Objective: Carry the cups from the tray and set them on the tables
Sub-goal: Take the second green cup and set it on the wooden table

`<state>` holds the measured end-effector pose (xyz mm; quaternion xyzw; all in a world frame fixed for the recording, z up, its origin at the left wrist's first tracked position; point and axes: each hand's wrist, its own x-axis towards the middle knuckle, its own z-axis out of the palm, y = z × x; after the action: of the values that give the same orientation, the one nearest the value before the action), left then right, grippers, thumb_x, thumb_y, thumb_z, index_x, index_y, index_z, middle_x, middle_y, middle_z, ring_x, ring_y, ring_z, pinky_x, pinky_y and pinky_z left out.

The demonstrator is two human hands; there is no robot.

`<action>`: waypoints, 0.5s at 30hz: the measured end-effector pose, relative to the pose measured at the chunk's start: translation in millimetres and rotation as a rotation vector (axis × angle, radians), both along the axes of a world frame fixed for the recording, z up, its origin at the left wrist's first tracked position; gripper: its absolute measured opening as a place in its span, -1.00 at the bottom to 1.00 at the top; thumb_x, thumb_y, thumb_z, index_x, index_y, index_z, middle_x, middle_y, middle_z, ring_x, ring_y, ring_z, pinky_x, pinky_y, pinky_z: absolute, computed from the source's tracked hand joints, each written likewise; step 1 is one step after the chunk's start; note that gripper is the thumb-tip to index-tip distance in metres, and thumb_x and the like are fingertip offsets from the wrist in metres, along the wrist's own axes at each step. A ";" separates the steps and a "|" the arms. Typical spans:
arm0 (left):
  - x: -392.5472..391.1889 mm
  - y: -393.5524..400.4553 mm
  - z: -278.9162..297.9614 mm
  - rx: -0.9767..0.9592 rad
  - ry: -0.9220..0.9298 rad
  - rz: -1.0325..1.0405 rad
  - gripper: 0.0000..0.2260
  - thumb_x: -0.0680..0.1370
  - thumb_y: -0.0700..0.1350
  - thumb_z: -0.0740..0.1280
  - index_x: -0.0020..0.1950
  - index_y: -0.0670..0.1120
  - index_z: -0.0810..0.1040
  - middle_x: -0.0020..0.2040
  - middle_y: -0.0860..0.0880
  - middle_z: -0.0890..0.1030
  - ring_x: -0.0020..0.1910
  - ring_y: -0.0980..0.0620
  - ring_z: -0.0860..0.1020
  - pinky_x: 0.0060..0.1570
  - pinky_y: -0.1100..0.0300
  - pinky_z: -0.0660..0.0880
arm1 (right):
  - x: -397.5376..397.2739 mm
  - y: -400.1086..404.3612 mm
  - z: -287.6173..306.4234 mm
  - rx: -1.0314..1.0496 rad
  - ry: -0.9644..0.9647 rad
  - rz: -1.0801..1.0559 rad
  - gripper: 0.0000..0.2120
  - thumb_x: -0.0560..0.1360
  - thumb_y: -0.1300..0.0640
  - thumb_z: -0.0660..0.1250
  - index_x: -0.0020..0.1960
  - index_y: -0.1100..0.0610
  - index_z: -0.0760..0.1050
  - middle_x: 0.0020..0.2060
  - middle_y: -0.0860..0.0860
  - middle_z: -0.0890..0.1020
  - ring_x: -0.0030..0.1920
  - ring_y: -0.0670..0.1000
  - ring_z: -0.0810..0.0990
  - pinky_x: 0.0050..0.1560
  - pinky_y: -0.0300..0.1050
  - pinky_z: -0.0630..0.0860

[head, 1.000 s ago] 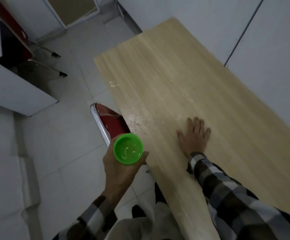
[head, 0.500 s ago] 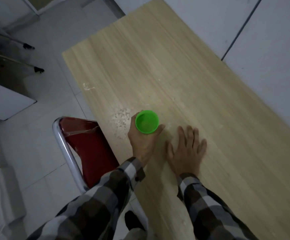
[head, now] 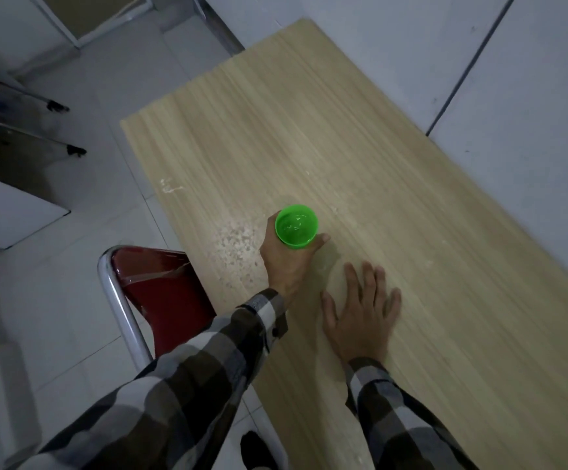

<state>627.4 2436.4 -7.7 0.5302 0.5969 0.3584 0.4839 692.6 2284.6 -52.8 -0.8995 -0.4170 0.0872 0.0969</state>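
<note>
A bright green cup (head: 296, 226) stands upright over the light wooden table (head: 428, 249), its mouth facing up. My left hand (head: 284, 261) is wrapped around the cup from the near side, thumb on its right. Whether the cup's base touches the tabletop is hidden by the hand. My right hand (head: 362, 312) lies flat on the table, fingers spread, a little to the right of and nearer than the cup. No tray is in view.
A red chair with a chrome frame (head: 155, 293) stands at the table's left edge. Thin chair legs with black feet (head: 72, 149) and a white cabinet (head: 8, 215) are on the tiled floor at left. A white wall (head: 513, 79) borders the table's far side.
My left hand has carried the green cup from beside the table's edge to over the tabletop. The right hand has stayed flat on the table.
</note>
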 end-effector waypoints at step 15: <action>-82.3 -65.1 60.2 0.027 0.072 -0.183 0.04 0.32 0.20 0.67 0.66 0.02 0.23 0.62 0.12 0.36 0.58 0.26 0.30 0.60 0.01 0.30 | 0.1 -4.9 1.5 0.025 0.022 0.021 -0.35 0.60 -0.32 0.09 0.60 -0.03 0.23 0.62 0.08 0.25 0.65 0.16 0.08 0.57 0.37 -0.01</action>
<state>545.1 2371.3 52.5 0.6014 0.5582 0.3014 0.4857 692.8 2279.7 -51.3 -0.8927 -0.4265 0.0928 0.1119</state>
